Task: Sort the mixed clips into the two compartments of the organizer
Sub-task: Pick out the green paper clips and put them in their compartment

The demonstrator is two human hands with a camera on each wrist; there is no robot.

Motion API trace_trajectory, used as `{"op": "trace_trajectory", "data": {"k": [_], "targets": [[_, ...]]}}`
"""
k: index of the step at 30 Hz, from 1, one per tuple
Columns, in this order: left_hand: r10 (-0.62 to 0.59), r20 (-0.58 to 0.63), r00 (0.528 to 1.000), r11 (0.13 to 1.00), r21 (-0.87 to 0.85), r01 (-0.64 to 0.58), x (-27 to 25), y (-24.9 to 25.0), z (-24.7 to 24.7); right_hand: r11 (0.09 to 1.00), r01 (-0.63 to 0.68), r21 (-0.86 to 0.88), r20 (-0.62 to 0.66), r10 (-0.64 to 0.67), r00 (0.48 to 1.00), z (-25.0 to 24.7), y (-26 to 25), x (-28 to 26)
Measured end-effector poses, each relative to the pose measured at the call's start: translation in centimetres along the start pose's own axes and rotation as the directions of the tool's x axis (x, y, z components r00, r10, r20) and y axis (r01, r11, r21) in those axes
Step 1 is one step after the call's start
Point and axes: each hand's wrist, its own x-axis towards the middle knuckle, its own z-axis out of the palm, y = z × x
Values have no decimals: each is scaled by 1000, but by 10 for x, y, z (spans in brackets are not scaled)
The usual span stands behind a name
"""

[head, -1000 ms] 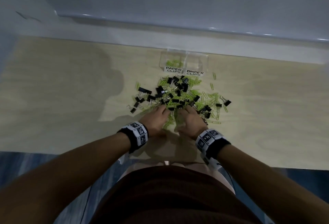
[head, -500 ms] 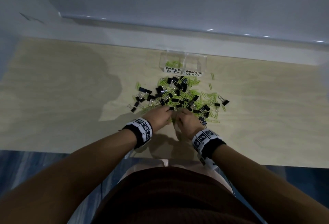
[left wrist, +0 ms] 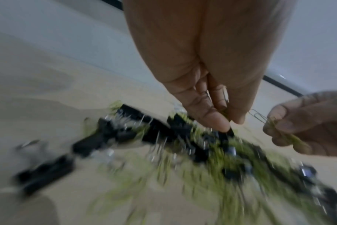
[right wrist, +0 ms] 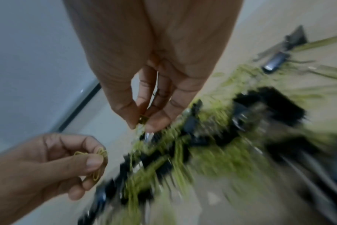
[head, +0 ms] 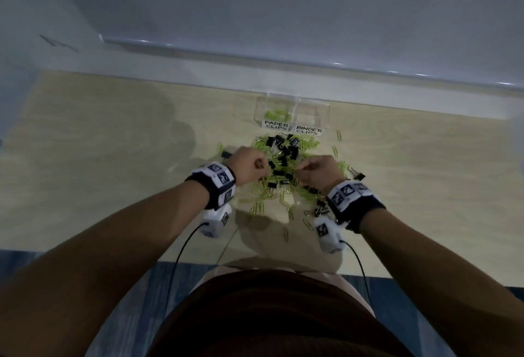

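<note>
Both forearms reached forward and inward, each wrist wrapped in a black band with white marker tiles. The left hand [head: 249, 168] was raised, fingers curled, with thumb and fingertips [right wrist: 94, 161] pinching a few green paper clips [right wrist: 99, 153]. The right hand [head: 319, 172] was held level with it, just apart, its thumb and forefinger pinching more green paper clips. Both wrist views were blurred.
</note>
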Motion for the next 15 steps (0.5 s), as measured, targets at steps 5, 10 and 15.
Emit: {"op": "trace_trajectory", "data": {"k": [5, 10, 15], "targets": [[-70, -222, 972, 993, -109, 47, 46, 25, -42, 997, 78, -16, -106, -79, 991, -20, -57, 49], [-144, -305, 941, 988, -91, 122, 93, 41, -68, 988, 37, -149, -214, -68, 974, -17, -101, 102], [-143, -321, 936, 984, -150, 99, 88, 29, -70, 959, 105, -264, -226, -167, 960, -11, -108, 109]]}}
